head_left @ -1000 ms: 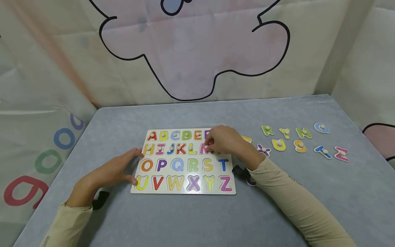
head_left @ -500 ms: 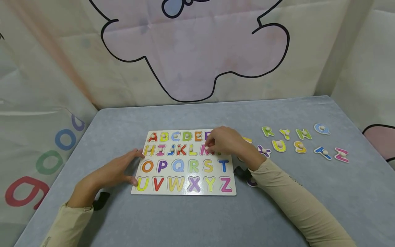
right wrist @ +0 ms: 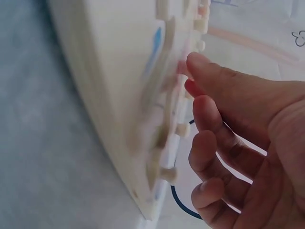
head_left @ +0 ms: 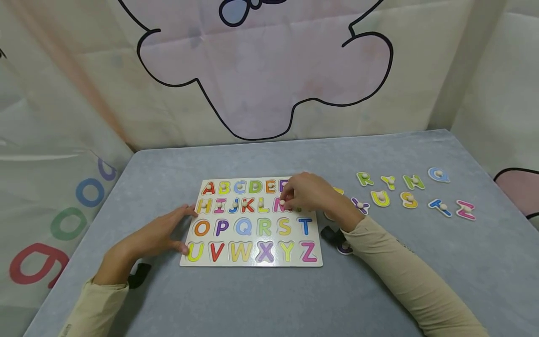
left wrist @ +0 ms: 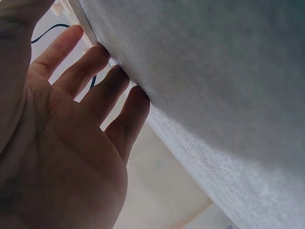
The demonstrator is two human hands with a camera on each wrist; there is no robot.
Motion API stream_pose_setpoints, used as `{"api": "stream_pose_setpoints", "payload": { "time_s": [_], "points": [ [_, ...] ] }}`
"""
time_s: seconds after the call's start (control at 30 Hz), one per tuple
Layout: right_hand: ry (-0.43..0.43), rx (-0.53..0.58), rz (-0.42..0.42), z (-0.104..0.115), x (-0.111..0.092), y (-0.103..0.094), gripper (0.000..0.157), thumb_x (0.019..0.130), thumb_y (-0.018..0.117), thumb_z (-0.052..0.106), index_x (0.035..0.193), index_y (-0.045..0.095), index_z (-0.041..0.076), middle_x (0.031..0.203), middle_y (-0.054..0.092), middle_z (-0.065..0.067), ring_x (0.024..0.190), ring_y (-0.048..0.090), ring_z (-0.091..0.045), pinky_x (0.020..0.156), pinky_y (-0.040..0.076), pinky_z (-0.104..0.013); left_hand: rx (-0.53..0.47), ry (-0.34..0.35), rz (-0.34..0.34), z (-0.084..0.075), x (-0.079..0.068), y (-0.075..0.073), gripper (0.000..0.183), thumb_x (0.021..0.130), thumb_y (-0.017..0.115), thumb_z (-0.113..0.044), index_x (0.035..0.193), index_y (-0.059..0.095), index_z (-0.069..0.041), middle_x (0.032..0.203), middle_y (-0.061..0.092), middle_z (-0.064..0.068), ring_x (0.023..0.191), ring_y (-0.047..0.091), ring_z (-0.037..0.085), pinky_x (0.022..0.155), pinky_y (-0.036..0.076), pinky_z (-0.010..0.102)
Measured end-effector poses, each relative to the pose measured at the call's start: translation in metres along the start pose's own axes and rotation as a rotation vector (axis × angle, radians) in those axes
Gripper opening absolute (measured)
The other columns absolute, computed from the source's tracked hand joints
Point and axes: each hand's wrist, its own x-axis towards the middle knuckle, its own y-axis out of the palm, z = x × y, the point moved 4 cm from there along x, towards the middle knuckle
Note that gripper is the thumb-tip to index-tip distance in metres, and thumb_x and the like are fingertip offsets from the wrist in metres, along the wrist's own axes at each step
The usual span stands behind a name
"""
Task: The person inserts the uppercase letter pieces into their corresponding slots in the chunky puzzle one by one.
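Observation:
A white alphabet puzzle board (head_left: pixel 251 264) lies on the table, with knobbed letters seated in its upper two rows. At its left edge my left hand (head_left: pixel 153 234) rests, thumb low and fingers spread; in the left wrist view the fingertips (left wrist: pixel 138 98) meet the board's side and the table. My right hand (head_left: pixel 309 191) reaches over the second row, thumb and index finger pinching the knob of the pink letter M (head_left: pixel 276 204). That hand hides the upper right corner of the board. The lower two rows show printed letters without knobs.
Loose knobbed letters lie right of the board, among them a green R (head_left: pixel 364 179), a blue Q (head_left: pixel 439 175), a yellow U (head_left: pixel 380 199) and a pink Z (head_left: pixel 465 210). A purple X (head_left: pixel 360 206) and others sit close by the right forearm, partly covered.

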Motion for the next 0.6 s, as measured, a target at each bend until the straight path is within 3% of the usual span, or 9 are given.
{"api": "stream_pose_setpoints", "payload": {
  "time_s": [0.27,0.6],
  "points": [
    [-0.101,0.03,-0.067,-0.009,-0.016,-0.029,0.025,0.087,0.078,0.03,0.109,0.077,0.018,0.089,0.068,0.004,0.081,0.057,-0.015,0.068,0.046,-0.027,-0.007,0.009,-0.001,-0.001,0.0,0.0,0.085,0.066,0.087,-0.043,0.134,0.043,-0.016,0.154,0.038,0.022,0.133,0.046,0.041,0.108,0.04,0.062],
    [-0.018,0.114,-0.152,-0.038,-0.04,-0.072,0.025,0.09,0.075,0.027,0.113,0.075,0.018,0.098,0.068,-0.002,0.083,0.057,-0.02,0.066,0.048,-0.03,0.008,-0.009,0.004,-0.001,0.001,0.001,0.084,0.066,0.088,-0.041,0.133,0.043,-0.017,0.154,0.038,0.022,0.13,0.048,0.04,0.107,0.041,0.062]
  ]
}}
